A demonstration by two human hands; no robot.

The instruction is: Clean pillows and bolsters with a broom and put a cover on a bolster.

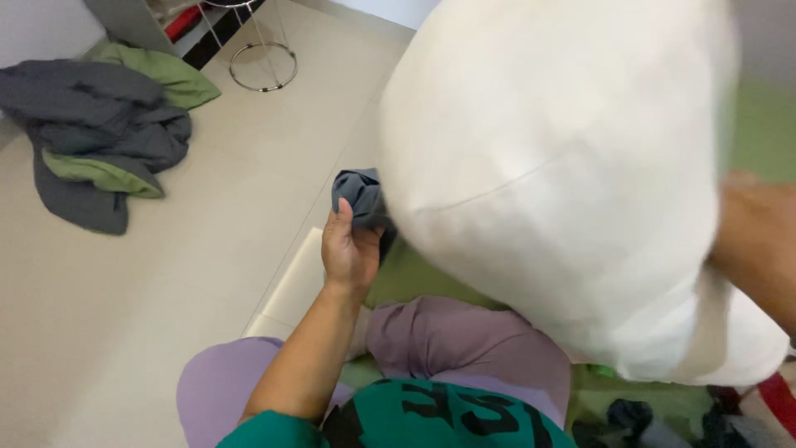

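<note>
- left hand (350, 249) pinches a wad of grey fabric (359, 193) against the big white pillow (551, 178), which is held up over the lap.
- right hand (759, 241) is blurred at the pillow's far edge; i cannot tell its grip.
- the thin pinch could slip, dropping the pillow towards the tiled floor (124, 315).

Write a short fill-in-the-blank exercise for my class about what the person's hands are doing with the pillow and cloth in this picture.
1. The left hand grips a bunch of ____ cloth.
2. The big pillow is ____ in colour.
3. The pile of bedding on the floor is grey and ____.
4. The right hand is at the pillow's ____ side.

Missing words: grey; white; green; right
</note>
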